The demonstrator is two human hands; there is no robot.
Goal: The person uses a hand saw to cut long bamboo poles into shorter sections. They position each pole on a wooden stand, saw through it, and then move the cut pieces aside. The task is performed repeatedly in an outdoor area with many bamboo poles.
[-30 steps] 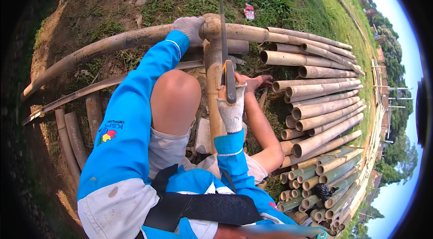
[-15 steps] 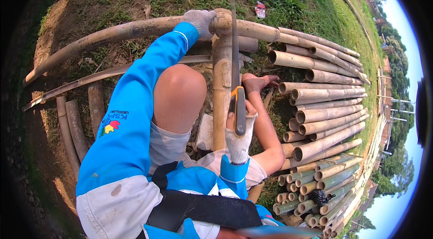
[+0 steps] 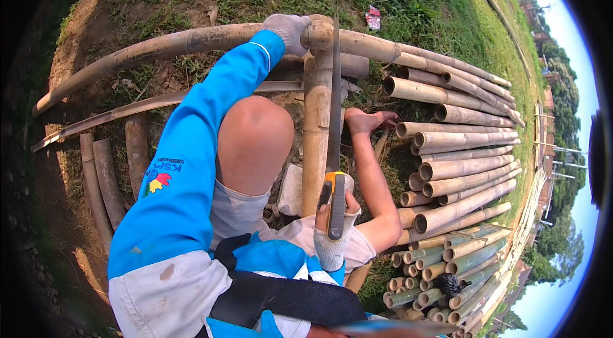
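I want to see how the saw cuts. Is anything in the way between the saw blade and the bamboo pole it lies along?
Nothing visible is. The right hand grips the orange-handled saw, whose blade runs along the upright bamboo pole right beside it. The left hand holds the pole's top, left of the blade tip.

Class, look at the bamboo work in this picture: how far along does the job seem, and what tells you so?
Done: many cut bamboo poles lie stacked on the right. In hand: the left hand grips the top of an upright bamboo pole, while the right hand holds a saw alongside it. Left: no finished cut shows on this pole, and long uncut poles lie behind.
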